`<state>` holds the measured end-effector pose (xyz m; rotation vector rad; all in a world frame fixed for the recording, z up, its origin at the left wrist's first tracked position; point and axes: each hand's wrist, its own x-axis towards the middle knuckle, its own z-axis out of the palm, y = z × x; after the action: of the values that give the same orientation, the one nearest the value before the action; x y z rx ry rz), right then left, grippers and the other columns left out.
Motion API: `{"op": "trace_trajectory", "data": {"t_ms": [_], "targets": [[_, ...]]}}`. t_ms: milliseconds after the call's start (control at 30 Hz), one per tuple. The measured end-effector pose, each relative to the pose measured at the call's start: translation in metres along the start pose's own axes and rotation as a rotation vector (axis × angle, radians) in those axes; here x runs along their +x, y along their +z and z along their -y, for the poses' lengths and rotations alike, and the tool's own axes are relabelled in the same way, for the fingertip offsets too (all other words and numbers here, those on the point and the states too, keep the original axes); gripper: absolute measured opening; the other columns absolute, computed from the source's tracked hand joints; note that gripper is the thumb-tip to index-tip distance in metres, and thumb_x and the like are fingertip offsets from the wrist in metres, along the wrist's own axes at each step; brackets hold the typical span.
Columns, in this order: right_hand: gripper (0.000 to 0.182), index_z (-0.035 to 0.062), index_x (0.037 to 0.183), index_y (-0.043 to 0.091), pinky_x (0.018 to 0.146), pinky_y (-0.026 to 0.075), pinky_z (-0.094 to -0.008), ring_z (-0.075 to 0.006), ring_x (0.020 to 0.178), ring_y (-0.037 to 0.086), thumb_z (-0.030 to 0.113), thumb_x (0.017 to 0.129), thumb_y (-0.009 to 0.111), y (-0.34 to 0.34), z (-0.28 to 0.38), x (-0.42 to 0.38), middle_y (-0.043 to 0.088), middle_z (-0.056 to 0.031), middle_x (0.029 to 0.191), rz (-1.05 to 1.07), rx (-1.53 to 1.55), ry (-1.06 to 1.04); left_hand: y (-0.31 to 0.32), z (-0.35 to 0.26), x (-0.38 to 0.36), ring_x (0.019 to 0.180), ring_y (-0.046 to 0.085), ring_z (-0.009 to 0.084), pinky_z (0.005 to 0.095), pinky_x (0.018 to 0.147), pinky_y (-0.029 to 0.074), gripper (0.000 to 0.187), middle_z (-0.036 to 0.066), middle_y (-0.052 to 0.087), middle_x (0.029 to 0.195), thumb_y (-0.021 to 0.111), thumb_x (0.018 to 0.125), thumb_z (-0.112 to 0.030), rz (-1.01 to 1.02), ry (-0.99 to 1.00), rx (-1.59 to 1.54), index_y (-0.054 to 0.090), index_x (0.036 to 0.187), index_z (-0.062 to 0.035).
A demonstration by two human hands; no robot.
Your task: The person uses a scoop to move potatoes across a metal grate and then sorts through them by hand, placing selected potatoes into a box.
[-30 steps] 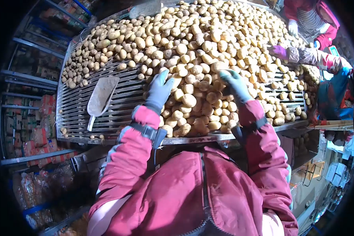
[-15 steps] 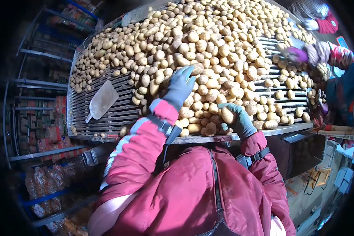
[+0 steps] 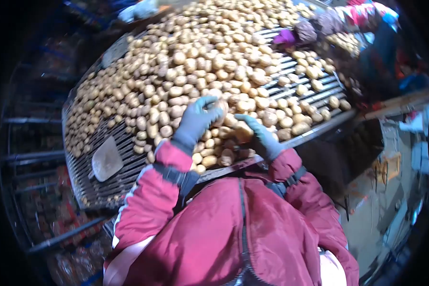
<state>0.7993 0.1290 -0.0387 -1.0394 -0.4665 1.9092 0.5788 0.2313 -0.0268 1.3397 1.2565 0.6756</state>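
On the grate: potatoes (image 3: 195, 71) heaped over slatted counter (image 3: 128, 171).
Left hand (image 3: 198, 119): gloved, curled round a potato (image 3: 220, 106).
Right hand (image 3: 257, 136): gloved, spread open, pressing the heap's near edge.

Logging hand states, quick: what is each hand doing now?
Left hand: curled on a potato.
Right hand: on the potatoes; grip cannot be told.

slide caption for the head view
Gloved left hand and right hand on potatoes heaped over a slatted table.

No text, label, brand, number or sign is legible anywhere here.
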Motion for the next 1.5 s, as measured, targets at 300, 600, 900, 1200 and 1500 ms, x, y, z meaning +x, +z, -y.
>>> {"op": "trace_trajectory", "data": {"t_ms": [300,600,900,1200,1500], "targets": [[0.037,0.0087,0.124,0.061,0.092,0.054,-0.0365,-0.0203,0.104,0.067,0.037,0.100,0.059,-0.006,-0.065,0.004,0.068,-0.0071,0.117,-0.126,0.303,-0.068,0.045,-0.013,-0.054,0.099,0.063,0.0175,0.0288,0.088,0.052,0.051,0.010,0.064,0.115,0.077,0.086,-0.022,0.391,0.275,0.500,0.062,0.132,-0.0060],[0.039,0.0073,0.105,0.067,0.067,0.056,-0.0403,-0.0224,0.078,0.066,0.044,0.094,0.063,-0.131,-0.057,-0.160,0.067,-0.0056,0.089,-0.743,0.003,-0.631,0.007,-0.008,-0.042,0.111,0.060,0.0132,0.0280,0.096,0.049,0.038,0.007,0.065,0.126,0.065,0.097,-0.011,0.402,0.087,0.103,0.061,0.133,-0.0010],[0.034,0.0196,0.092,0.067,0.061,0.053,-0.0373,-0.0174,0.070,0.062,0.053,0.086,0.073,-0.220,-0.011,-0.361,0.066,-0.0020,0.082,-1.502,0.371,-0.700,-0.010,0.020,-0.013,0.108,0.060,0.0109,0.0246,0.095,0.048,0.038,0.007,0.066,0.124,0.064,0.097,-0.011,0.365,0.004,0.150,0.062,0.132,0.0018],[0.037,0.0103,0.100,0.073,0.047,0.041,-0.0334,-0.0147,0.057,0.055,0.043,0.100,0.057,-0.329,0.016,-0.430,0.072,-0.0050,0.087,-1.641,-0.025,-0.325,0.037,-0.018,0.014,0.107,0.060,0.0111,0.0242,0.094,0.048,0.037,0.005,0.066,0.123,0.062,0.097,-0.008,0.280,-0.076,0.225,0.060,0.133,0.0023],[0.029,0.0036,0.117,0.069,0.071,0.056,-0.0359,-0.0202,0.080,0.068,0.025,0.100,0.057,-0.302,0.044,-0.227,0.069,-0.0080,0.104,-1.081,-0.315,-0.402,0.077,-0.012,0.075,0.111,0.063,0.0224,0.0335,0.100,0.048,0.035,0.014,0.067,0.117,0.064,0.094,-0.014,0.095,0.450,0.614,0.065,0.126,-0.0006]]}}
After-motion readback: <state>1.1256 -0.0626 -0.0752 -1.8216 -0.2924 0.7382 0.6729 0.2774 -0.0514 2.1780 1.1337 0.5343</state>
